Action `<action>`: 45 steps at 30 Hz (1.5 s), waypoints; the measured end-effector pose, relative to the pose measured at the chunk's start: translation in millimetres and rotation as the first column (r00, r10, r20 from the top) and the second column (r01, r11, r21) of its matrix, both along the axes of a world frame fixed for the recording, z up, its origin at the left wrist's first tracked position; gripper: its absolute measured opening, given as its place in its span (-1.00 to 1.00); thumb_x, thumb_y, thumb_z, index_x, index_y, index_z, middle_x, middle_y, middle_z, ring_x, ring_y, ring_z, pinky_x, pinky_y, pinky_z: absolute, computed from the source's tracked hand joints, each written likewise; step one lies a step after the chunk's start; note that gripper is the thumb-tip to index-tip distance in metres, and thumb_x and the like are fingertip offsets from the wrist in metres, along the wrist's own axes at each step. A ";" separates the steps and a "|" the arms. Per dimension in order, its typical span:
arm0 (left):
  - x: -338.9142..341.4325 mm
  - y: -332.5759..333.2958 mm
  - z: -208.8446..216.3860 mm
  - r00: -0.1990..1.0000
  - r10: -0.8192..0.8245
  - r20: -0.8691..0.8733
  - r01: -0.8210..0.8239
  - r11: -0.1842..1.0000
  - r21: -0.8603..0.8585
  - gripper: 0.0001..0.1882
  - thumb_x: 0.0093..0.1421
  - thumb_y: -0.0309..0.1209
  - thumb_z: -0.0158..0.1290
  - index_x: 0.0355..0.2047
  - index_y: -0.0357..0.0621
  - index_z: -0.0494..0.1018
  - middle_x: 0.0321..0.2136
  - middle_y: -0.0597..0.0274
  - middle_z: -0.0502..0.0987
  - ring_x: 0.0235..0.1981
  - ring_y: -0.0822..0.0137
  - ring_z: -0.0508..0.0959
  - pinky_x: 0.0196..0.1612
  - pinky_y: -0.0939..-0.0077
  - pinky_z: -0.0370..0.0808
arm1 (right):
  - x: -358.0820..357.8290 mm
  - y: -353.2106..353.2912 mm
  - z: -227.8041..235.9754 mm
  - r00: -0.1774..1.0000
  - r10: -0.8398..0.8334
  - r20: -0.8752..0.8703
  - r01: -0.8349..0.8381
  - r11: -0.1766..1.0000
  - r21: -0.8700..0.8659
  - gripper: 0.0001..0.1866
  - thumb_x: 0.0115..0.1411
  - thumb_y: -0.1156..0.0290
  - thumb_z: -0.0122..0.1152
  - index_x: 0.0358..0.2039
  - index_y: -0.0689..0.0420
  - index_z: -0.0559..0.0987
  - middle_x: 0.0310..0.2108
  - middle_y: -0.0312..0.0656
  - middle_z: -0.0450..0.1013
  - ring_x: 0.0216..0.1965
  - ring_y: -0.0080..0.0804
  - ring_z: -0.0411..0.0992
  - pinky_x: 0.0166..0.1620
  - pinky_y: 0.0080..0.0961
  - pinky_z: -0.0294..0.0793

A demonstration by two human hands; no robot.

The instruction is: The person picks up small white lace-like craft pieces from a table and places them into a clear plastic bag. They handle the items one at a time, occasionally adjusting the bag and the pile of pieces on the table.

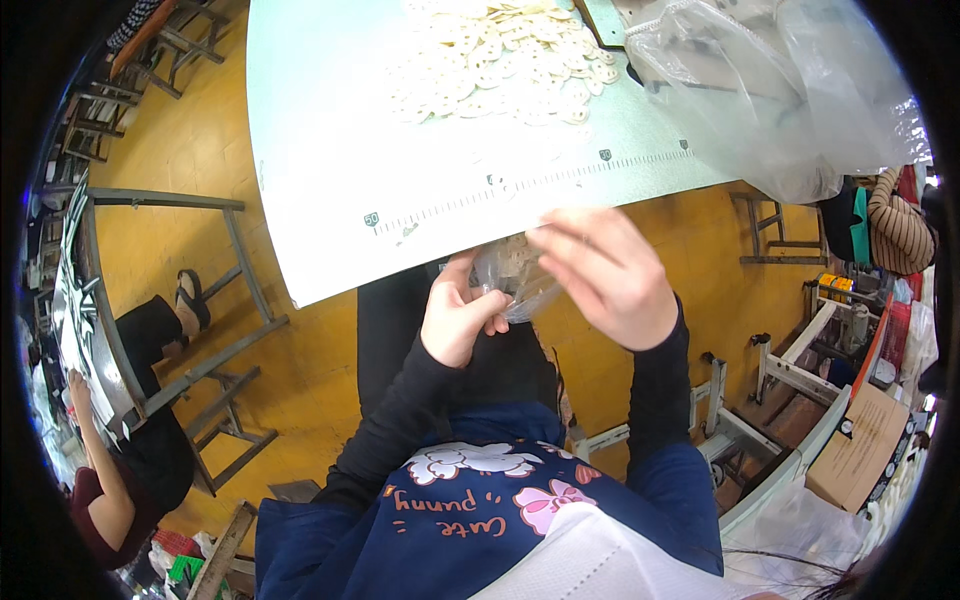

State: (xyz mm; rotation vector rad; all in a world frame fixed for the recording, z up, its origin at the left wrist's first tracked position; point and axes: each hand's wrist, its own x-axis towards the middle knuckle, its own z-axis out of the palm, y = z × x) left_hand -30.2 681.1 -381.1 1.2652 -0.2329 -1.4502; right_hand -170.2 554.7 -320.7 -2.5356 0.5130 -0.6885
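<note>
My left hand (463,312) is closed round one side of a small clear plastic bag (535,298), just below the table's near edge. Some cream-coloured pieces (513,262) show inside the bag. My right hand (612,280) hovers over the bag's other side, its fingers stretched toward the mouth and slightly blurred. Its thumb is hidden, so whether it pinches the bag or a piece does not show. Beyond both hands, a spread heap of flat cream pieces (500,62) with small holes lies on the pale table (320,180).
A ruler scale (540,178) runs along the table's near edge. Large translucent plastic bags (740,100) hang over its right corner. To the left, a person (105,490) works at another table (110,330). A cardboard box (858,448) stands at right beside metal frames (800,365).
</note>
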 end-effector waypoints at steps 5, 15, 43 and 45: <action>0.6 0.5 2.0 1.000 0.013 0.000 -0.013 1.000 -0.021 -0.26 -0.01 -0.64 -0.01 0.25 -0.47 0.13 -0.07 -0.04 0.47 -0.66 0.51 0.45 -0.61 0.73 0.37 | 18.8 -20.0 -6.5 0.974 -0.213 -0.083 0.183 0.944 -0.274 -0.57 0.13 0.25 0.26 0.05 -0.08 0.57 0.05 -0.11 0.41 0.04 -0.15 0.37 0.05 -0.29 0.38; -0.5 -0.2 1.7 1.000 0.029 -0.008 -0.029 0.999 -0.022 -0.26 -0.02 -0.64 -0.01 0.25 -0.45 0.15 -0.12 -0.02 0.49 -0.66 0.52 0.44 -0.61 0.73 0.37 | 5.1 5.3 -19.3 0.969 -0.154 -0.195 0.128 0.982 -0.139 -0.52 0.06 0.36 0.32 0.06 -0.02 0.57 0.18 -0.14 0.34 0.20 -0.07 0.26 0.17 -0.21 0.33; 2.4 2.5 -13.8 0.999 -0.038 0.003 0.038 0.998 -0.042 -0.23 0.03 -0.63 0.06 0.28 -0.45 0.08 -0.08 -0.08 0.49 -0.64 0.46 0.49 -0.59 0.67 0.40 | 12.4 -49.9 -20.6 0.980 -0.198 -0.018 0.193 0.968 -0.158 -0.66 0.13 0.58 0.20 -0.04 0.25 0.55 0.04 -0.08 0.46 0.04 -0.10 0.41 0.08 -0.31 0.41; 2.0 2.5 -15.1 1.000 -0.029 0.000 0.029 0.998 -0.050 -0.24 0.03 -0.64 0.05 0.28 -0.44 0.09 -0.09 -0.08 0.49 -0.65 0.46 0.49 -0.59 0.67 0.40 | 9.4 -45.4 -21.6 0.982 -0.189 -0.016 0.184 0.971 -0.154 -0.67 0.13 0.61 0.17 -0.05 0.25 0.55 0.03 -0.09 0.46 0.02 -0.11 0.42 0.07 -0.32 0.42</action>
